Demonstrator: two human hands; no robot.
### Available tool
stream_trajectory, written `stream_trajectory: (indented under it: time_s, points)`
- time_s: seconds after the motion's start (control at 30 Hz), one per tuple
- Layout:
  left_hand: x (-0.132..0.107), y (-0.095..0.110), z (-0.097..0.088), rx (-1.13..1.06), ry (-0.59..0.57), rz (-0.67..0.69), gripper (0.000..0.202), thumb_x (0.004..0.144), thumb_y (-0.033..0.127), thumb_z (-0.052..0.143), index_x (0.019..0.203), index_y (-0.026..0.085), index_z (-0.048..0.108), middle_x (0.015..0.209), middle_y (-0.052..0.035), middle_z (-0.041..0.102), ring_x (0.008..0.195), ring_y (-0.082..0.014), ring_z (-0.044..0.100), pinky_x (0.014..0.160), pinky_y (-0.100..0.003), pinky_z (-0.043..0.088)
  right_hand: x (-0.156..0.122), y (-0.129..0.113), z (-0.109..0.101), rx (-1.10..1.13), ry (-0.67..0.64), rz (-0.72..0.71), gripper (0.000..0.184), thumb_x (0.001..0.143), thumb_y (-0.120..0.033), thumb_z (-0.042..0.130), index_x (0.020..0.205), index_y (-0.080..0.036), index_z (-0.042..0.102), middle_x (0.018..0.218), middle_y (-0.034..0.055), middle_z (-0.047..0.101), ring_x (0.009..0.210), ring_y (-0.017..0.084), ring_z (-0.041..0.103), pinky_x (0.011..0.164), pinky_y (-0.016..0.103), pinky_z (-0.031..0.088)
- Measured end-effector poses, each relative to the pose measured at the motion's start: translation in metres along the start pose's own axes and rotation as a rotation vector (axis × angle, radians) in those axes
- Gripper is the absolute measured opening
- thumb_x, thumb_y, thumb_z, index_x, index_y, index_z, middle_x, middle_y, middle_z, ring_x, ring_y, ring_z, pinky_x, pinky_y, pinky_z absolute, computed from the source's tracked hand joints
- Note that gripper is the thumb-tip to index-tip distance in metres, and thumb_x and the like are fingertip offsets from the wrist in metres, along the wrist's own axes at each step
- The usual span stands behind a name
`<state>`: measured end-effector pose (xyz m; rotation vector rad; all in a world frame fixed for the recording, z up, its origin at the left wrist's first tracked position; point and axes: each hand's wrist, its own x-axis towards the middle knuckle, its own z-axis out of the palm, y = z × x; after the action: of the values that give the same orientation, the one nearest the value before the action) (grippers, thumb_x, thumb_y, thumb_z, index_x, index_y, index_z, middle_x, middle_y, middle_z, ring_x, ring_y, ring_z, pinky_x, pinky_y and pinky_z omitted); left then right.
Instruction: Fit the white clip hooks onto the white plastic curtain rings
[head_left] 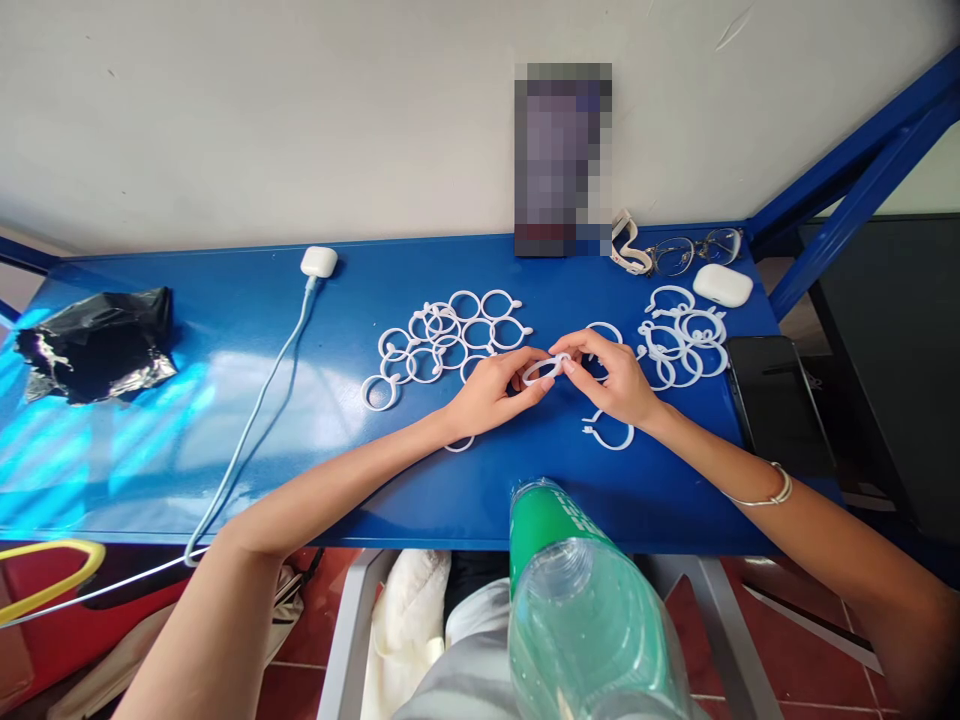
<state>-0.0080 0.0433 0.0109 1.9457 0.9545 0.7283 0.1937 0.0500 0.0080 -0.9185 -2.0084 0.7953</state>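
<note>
Between my hands, above the blue tabletop, is a white plastic ring (541,372) with a small clasp. My left hand (495,392) pinches the ring's left side between thumb and fingers. The fingers of my right hand (611,378) are closed on its clasp at the right end. A group of similar white rings (425,365) lies left of my left hand, several overlapping. Another heap of white rings (682,350) lies right of my right hand. One opened ring (619,446) rests just below my right hand, and another ring (606,325) is partly hidden behind it.
A clear bottle with a green label (551,520) stands at the near edge. Glasses (675,256), a white earbud case (723,286) and a black phone (780,395) lie right. A charger (319,262) with a cable and a black plastic bag (97,345) are left.
</note>
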Motion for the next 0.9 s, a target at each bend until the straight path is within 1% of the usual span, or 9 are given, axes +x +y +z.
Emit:
stream_trajectory:
  time_s: [0.17,0.33,0.53,0.9]
  points:
    - [0.0000,0.0004,-0.0002,-0.009,-0.003,-0.002,0.030,0.090,0.038,0.052,0.106,0.013,0.060,0.070,0.0019,0.058,0.057,-0.0086,0.052,0.058,-0.019,0.041,-0.0001,-0.0001,0.0001,0.007,0.008,-0.001,0.009,0.093,-0.023,0.051,0.100,-0.022,0.056,0.080,0.0005,0.065,0.072,0.015,0.064,0.068,0.026,0.051]
    - [0.0002,0.0008,-0.0004,0.017,-0.006,-0.014,0.031,0.090,0.041,0.051,0.105,0.015,0.060,0.070,0.0017,0.058,0.057,-0.0095,0.052,0.058,-0.020,0.042,0.0001,0.0001,-0.0003,-0.014,-0.003,0.012,0.009,0.093,-0.025,0.050,0.098,-0.022,0.057,0.081,0.0013,0.066,0.071,0.016,0.063,0.066,0.027,0.051]
    - [0.0003,0.0008,-0.0005,0.038,-0.004,-0.012,0.033,0.090,0.042,0.051,0.106,0.014,0.061,0.070,0.0011,0.059,0.058,-0.0097,0.052,0.058,-0.020,0.042,0.0006,-0.0001,0.0000,-0.006,-0.004,0.001,0.009,0.093,-0.023,0.049,0.094,-0.022,0.059,0.080,0.0009,0.065,0.068,0.015,0.061,0.064,0.027,0.050]
    - [0.0005,0.0002,-0.0002,0.044,0.000,0.007,0.033,0.090,0.041,0.051,0.105,0.014,0.060,0.071,0.0013,0.059,0.058,-0.0096,0.052,0.058,-0.020,0.041,0.0002,0.0004,-0.0002,-0.007,0.001,-0.012,0.009,0.093,-0.023,0.050,0.094,-0.021,0.059,0.082,0.0011,0.066,0.069,0.015,0.061,0.065,0.027,0.050]
